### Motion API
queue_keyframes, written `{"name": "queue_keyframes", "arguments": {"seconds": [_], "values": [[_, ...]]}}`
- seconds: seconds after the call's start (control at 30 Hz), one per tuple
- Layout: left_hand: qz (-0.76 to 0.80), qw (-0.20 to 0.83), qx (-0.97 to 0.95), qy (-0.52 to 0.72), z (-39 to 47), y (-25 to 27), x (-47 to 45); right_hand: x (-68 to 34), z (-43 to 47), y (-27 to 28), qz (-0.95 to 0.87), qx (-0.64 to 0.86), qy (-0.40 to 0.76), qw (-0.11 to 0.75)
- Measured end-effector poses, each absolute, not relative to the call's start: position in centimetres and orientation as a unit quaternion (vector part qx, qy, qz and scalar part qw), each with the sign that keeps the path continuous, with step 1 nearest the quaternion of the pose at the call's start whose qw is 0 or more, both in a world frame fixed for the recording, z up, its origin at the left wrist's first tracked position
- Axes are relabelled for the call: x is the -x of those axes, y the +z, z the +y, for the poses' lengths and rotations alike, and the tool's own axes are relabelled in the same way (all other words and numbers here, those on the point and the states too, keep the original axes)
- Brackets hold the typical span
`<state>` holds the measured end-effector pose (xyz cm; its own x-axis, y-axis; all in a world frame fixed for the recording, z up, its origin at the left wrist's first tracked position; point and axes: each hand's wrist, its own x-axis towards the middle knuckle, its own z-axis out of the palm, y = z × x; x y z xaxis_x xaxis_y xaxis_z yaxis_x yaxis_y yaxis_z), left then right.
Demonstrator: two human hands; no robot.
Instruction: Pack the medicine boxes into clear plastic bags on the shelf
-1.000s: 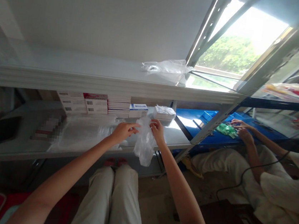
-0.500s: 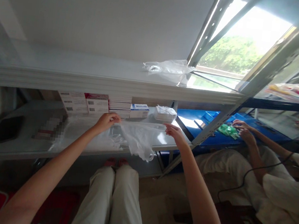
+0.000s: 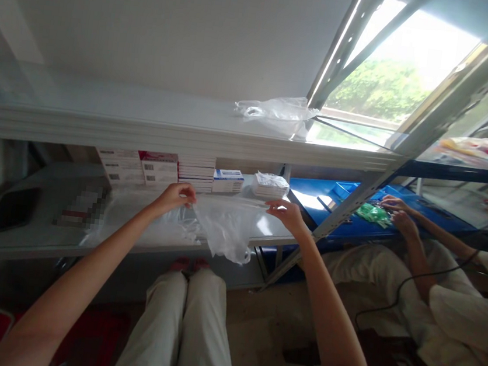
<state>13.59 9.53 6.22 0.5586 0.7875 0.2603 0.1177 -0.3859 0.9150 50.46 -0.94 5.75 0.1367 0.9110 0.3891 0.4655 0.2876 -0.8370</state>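
Observation:
A clear plastic bag (image 3: 225, 228) hangs stretched between my two hands above the front of the grey shelf. My left hand (image 3: 177, 194) pinches its left top corner, and my right hand (image 3: 285, 212) pinches the right top corner. Its lower end droops over the shelf's front edge. More clear plastic (image 3: 134, 214) lies flat on the shelf under and left of my left hand. Behind the bag stand stacked white and red boxes (image 3: 159, 172), a small blue and white box (image 3: 228, 181), and a plastic-wrapped white stack (image 3: 271, 185).
A dark flat tablet-like object (image 3: 11, 210) lies on the shelf (image 3: 59, 177) at left. Overhead, another clear bag (image 3: 276, 113) rests on an upper ledge. A slanted metal post (image 3: 351, 204) rises at right; beyond it a co-worker's hands (image 3: 401, 215) handle green items (image 3: 375, 214) on a blue table.
My hands have shifted only slightly, the right one a little inward. The bag's top edge sags and bunches a bit more between them.

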Motion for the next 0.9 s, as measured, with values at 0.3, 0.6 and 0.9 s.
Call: {"name": "queue_keyframes", "arguments": {"seconds": [0.3,0.6,0.9], "values": [[0.342,0.473,-0.722,0.371,10.6,6.1,-13.1,-51.2,-0.5,6.9,-0.747,0.543,0.115,0.365],[0.330,0.553,-0.694,0.322,11.8,5.3,-13.9,-51.6,2.1,5.5,-0.587,0.504,0.341,0.534],[0.443,0.550,-0.557,0.437,14.2,3.8,-15.7,-51.9,6.1,2.3,-0.459,0.560,0.384,0.573]]}}
